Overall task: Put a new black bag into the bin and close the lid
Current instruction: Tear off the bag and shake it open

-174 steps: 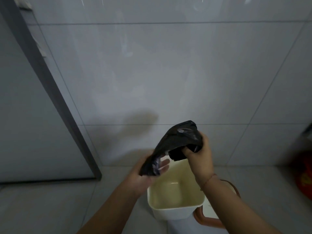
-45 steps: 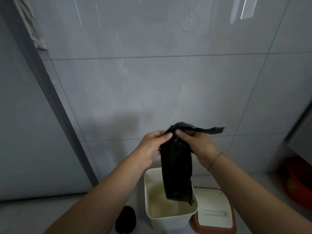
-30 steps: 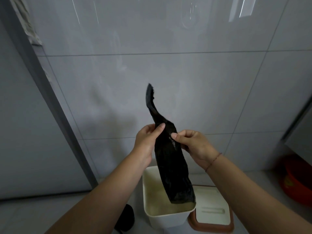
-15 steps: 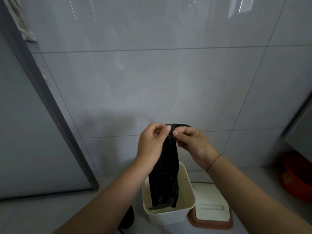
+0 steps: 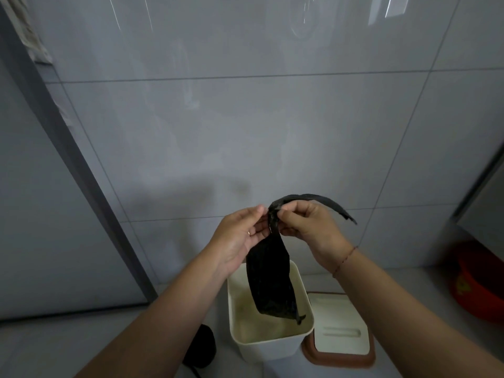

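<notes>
Now both hands pinch the black bag [image 5: 270, 279] above the open bin [image 5: 268, 342].

Left hand [image 5: 240, 238] and right hand [image 5: 308, 227] meet at the bag's top, fingers closed on the plastic; a loose strip curves to the right over the right hand. The bag hangs down, its lower end inside the cream bin. The lid [image 5: 341, 334] lies on the floor just beside the bin, at its right; a small black object [image 5: 200, 350] lies at its left.

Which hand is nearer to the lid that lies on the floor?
Right. The right hand is above the lid, up and slightly left of it; the left hand is farther left, beyond the bin.
</notes>
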`<state>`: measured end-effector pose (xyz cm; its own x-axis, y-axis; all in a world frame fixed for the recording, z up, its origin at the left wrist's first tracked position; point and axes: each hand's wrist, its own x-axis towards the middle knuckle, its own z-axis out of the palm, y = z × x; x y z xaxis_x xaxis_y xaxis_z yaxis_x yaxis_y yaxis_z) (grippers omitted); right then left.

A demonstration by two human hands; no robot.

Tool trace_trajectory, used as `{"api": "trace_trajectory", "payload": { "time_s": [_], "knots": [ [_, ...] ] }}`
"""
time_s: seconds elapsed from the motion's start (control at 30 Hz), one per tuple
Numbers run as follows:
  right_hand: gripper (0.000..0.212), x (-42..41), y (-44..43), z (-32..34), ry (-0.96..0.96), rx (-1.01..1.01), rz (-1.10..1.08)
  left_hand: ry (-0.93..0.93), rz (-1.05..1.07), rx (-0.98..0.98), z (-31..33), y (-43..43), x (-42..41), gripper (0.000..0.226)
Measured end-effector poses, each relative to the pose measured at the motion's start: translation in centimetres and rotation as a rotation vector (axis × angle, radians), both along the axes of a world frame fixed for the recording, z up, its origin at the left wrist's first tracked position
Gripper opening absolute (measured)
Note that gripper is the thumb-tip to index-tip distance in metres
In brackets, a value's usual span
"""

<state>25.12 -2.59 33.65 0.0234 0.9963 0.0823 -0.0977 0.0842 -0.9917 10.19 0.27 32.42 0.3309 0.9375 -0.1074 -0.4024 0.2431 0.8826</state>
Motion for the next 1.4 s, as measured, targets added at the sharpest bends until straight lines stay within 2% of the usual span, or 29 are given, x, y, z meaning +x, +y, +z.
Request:
{"api": "trace_trajectory", "payload": {
  "time_s": [0.13, 0.3, 0.43, 0.53, 0.73, 0.87, 0.97, 1.1, 1.33, 1.4],
  "knots": [
    [0.015, 0.2, -0.2, 0.0, -0.059, 0.032, 0.012, 0.1, 0.0, 0.039, -0.1, 0.3, -0.2, 0.016],
    [0.02, 0.1, -0.1, -0.1, -0.134, 0.049, -0.043, 0.191, -0.008, 0.123, -0.1, 0.4, -0.3, 0.012],
    [0.015, -0.1, -0.1, -0.4, -0.162, 0.036, -0.089, 0.34, 0.056, 0.202, -0.5, 0.4, 0.0, 0.011],
    [0.016, 0.0, -0.3, -0.5, -0.181, 0.035, -0.087, 0.385, 0.049, 0.22, -0.5, 0.3, 0.2, 0.008],
    [0.013, 0.2, 0.2, -0.5, -0.067, -0.026, -0.064, 0.121, -0.088, 0.044, -0.7, 0.4, -0.3, 0.004],
    [0.006, 0.2, 0.0, -0.6, -0.131, 0.024, 0.07, 0.046, -0.109, -0.036, -0.5, 0.5, -0.4, 0.038],
    [0.011, -0.1, 0.0, -0.6, -0.221, 0.116, -0.006, 0.072, -0.108, -0.066, -0.5, 0.3, 0.0, 0.055],
    [0.023, -0.4, 0.4, -0.9, -0.287, 0.125, -0.103, 0.068, -0.097, -0.092, -0.6, 0.4, 0.0, 0.035],
    [0.026, -0.6, 0.3, -1.4, -0.106, 0.031, -0.138, -0.037, -0.014, -0.169, -0.7, 0.2, 0.2, 0.004],
    [0.024, -0.9, 0.1, -1.4, -0.092, 0.058, -0.141, -0.009, 0.069, -0.151, -0.5, 0.2, 0.5, 0.009]
  ]
}}
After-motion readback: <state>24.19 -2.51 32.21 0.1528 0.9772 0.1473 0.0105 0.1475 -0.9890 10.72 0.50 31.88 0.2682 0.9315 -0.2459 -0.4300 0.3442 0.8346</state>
